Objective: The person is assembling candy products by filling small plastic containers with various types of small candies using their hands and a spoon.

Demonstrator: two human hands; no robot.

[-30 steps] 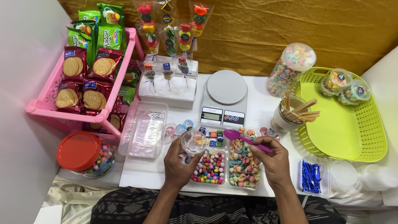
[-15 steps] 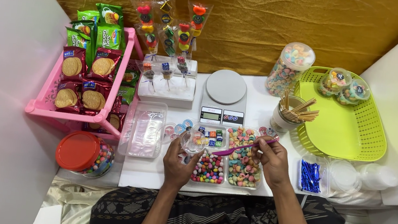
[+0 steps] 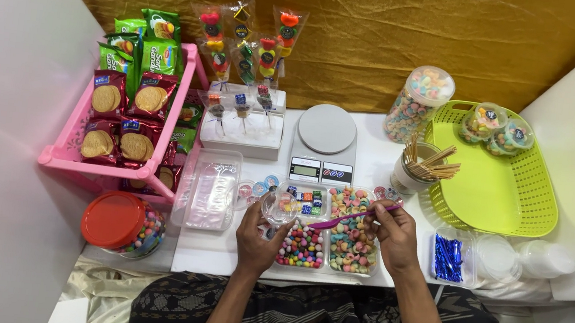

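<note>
- Hands meet over the candy trays at the near edge of the white table (image 3: 378,140), seen from the head camera.
- The left hand (image 3: 256,234) is clamped around a small clear cup (image 3: 280,206), held just above the tray of round coloured sweets (image 3: 301,246).
- The right hand (image 3: 395,235) pinches a purple spoon (image 3: 354,217) between closed fingers; its bowl points toward the cup, over the tray of ring-shaped sweets (image 3: 354,228).
- Behind the hands, a white kitchen scale (image 3: 325,140) stands near the middle of the table, with a cup of wooden sticks (image 3: 419,169) just to its right.
- The right edge is filled by a green basket (image 3: 503,188), its middle bare, two filled cups in its far corner.
- The left edge is taken by a pink rack (image 3: 123,127) of biscuit packets and, near it, a red-lidded jar (image 3: 120,223).
- A clear lidded box (image 3: 210,187) lies between rack and trays; open room is mostly the strip of table in front of the scale.
</note>
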